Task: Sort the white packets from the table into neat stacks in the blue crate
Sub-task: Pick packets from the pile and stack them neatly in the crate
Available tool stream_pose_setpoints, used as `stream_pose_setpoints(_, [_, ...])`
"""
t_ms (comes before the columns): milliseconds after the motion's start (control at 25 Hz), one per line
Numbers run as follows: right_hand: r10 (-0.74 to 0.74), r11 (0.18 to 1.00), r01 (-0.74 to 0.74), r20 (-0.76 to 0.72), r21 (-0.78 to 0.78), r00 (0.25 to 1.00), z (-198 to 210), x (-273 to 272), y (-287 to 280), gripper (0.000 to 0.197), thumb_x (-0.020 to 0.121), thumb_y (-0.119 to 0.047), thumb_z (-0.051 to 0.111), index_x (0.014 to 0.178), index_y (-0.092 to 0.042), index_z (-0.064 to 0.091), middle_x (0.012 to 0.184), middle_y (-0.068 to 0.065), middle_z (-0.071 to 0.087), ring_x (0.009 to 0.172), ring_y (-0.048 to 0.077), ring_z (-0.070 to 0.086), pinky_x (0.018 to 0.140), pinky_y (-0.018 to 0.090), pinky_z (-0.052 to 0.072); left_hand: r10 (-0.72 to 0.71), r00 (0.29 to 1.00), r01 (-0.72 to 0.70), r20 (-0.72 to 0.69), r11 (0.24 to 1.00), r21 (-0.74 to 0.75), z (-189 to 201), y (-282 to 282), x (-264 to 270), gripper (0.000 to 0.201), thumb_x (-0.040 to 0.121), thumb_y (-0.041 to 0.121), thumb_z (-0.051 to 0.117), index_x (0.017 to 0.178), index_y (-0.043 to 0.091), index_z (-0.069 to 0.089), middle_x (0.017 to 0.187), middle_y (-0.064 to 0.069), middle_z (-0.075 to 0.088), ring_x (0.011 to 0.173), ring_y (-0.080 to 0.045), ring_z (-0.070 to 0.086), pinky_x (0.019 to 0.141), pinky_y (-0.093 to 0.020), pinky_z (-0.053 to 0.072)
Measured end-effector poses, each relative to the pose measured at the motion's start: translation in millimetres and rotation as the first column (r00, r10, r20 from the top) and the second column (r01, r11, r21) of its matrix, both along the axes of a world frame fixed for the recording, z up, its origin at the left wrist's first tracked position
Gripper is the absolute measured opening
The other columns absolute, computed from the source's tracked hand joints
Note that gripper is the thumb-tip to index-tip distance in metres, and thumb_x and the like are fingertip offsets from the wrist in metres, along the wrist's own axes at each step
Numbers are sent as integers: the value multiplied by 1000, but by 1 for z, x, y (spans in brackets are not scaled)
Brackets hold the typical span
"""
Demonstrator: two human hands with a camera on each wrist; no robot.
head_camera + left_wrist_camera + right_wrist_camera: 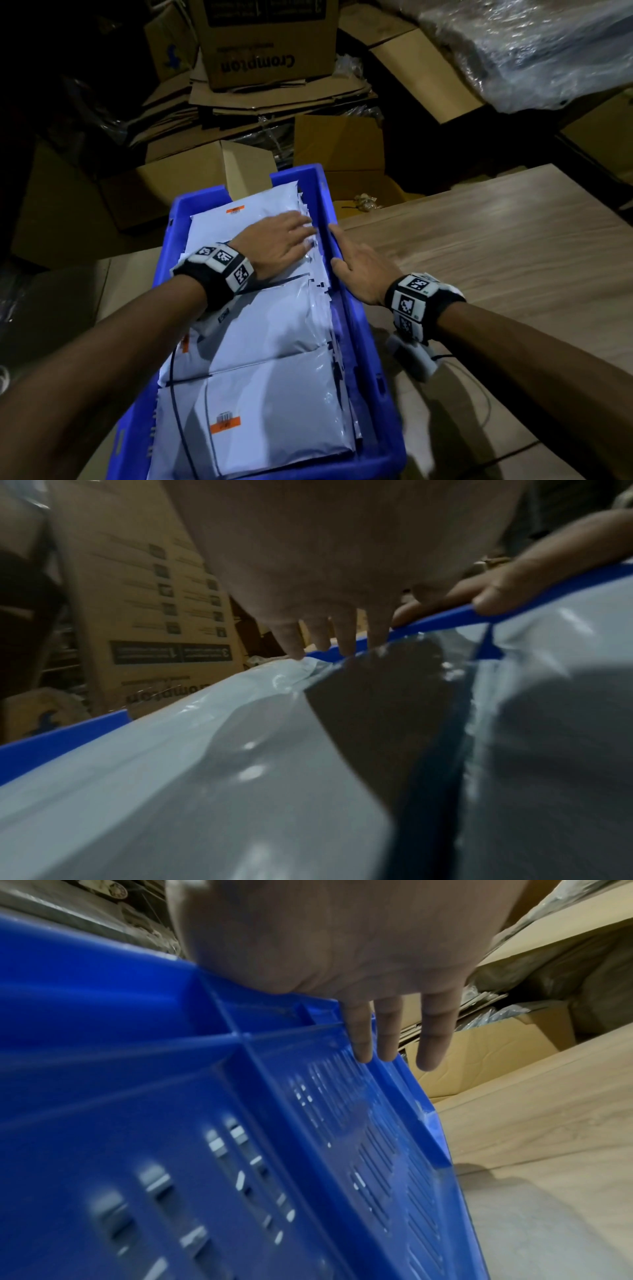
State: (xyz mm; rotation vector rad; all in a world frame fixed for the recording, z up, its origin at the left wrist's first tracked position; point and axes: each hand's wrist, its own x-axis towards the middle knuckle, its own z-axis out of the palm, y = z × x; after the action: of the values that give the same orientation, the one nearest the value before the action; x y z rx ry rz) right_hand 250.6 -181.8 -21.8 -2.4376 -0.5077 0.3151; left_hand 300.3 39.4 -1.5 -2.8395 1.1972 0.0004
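The blue crate (383,428) stands at the table's left end, filled with white packets in three stacks: far (246,219), middle (274,318) and near (274,411). My left hand (291,233) lies flat on the far stack, its straight fingers (342,639) touching the packet's edge (291,669) by the crate's rim (61,737). My right hand (352,263) rests along the crate's right rim, thumb (503,593) on top. In the right wrist view the straight fingers (387,1037) lie against the slotted outer wall (171,1123). Neither hand holds a packet.
The wooden table (496,257) stretches to the right of the crate. Cardboard boxes (267,44) and flattened cartons are piled behind, with open boxes (191,178) just beyond the crate. A plastic-wrapped bundle (531,51) lies at the top right. A thin cable (174,394) crosses the near packets.
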Motion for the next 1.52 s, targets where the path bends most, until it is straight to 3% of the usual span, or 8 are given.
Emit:
stream_pose_setpoints(120, [5,1000,-5,-7,-7,1000,1,-1,0,63,104,-35,30,157,-21,1,94,11,60,84,27,54,72,36,39,122,991,-118,54,990,-79,10,3,30,56,99,40,22,128,7,57,133,-14,54,123,-32,48,102,-42,40])
stream_pose_setpoints(240, [4,1000,-4,-14,-6,1000,3,-1,0,62,104,-34,31,157,-20,2,90,9,58,80,24,52,69,35,35,219,975,-220,33,973,70,9,1,59,53,98,37,26,132,8,54,137,-14,52,127,-33,44,104,-42,37])
stream_pose_setpoints(440, [12,999,-12,-27,33,1000,2,0,0,61,104,-32,32,157,-20,4,86,4,53,71,13,45,66,32,30,249,969,-240,1,934,266,-8,2,83,76,87,52,3,130,17,55,141,-7,49,132,-29,37,104,-47,39])
stream_pose_setpoints(760, [7,996,-4,-35,88,999,-4,1,0,60,104,-31,31,157,-16,6,74,-1,48,64,12,42,57,27,28,275,959,-271,-65,960,66,3,9,70,51,102,38,31,141,9,46,151,-15,37,137,-30,34,113,-40,25])
stream_pose_setpoints(880, [10,997,-8,-28,75,1000,-7,2,0,66,97,-39,24,157,-16,6,75,1,50,66,14,44,58,30,30,436,898,-440,-63,891,-114,9,30,64,48,100,37,39,140,11,46,148,-13,40,129,-34,43,103,-46,40])
stream_pose_setpoints(1080, [0,998,1,-29,59,1000,-8,3,1,65,98,-38,26,157,-18,5,75,2,51,68,16,46,57,30,29,647,735,-642,-204,760,101,4,56,58,53,97,42,47,145,25,36,147,-14,37,127,-42,41,103,-52,39])
stream_pose_setpoints(1320, [2,999,-1,-41,46,999,-4,0,0,60,104,-29,31,157,-19,5,87,8,56,77,24,49,57,22,29,685,713,-662,-150,728,178,-6,46,61,54,94,36,54,144,28,35,143,-14,40,121,-42,44,98,-51,43])
stream_pose_setpoints(1520, [5,998,-3,-36,56,999,-3,0,1,60,104,-31,30,157,-19,5,83,7,56,75,24,52,59,32,33,700,693,-667,-169,713,216,-2,41,63,56,94,35,54,145,27,34,143,-15,39,122,-44,44,98,-48,42])
